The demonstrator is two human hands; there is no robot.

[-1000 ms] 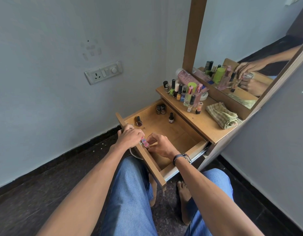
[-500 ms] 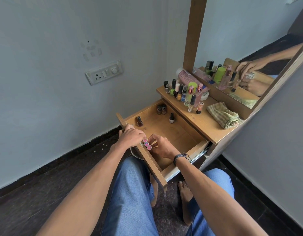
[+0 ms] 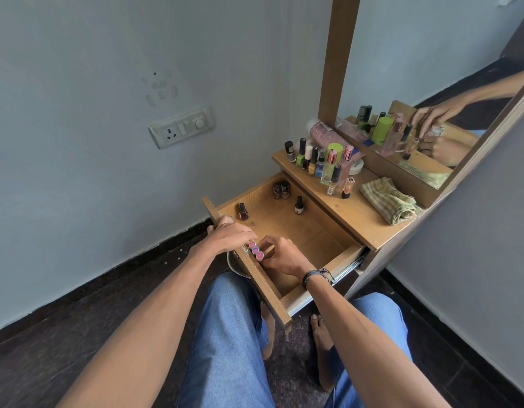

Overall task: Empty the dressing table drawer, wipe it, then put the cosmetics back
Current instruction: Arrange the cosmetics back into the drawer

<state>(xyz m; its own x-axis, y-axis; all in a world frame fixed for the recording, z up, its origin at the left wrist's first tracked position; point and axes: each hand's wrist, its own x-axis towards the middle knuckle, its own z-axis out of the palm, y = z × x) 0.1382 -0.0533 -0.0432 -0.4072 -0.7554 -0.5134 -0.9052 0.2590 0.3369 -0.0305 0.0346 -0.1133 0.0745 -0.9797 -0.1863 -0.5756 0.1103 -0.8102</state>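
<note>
Your left hand (image 3: 229,235) curls over the drawer (image 3: 313,234) front, gripping three pink-capped tubes (image 3: 255,249). Your right hand (image 3: 281,257), at its 3 o'clock, pinches them too. Nail polish bottles (image 3: 298,205) stand inside at 12 o'clock. A second ago only one pink cap showed.

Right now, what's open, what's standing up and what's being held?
Drawer: pulled open, mostly emptied.
Drawer bottles: four, upright.
Tubes: three, held at the drawer front.
Left hand: grips the tubes.
Right hand: pinches the tubes.
Tabletop bottles: upright.
Cloth: folded, on the tabletop.
</note>
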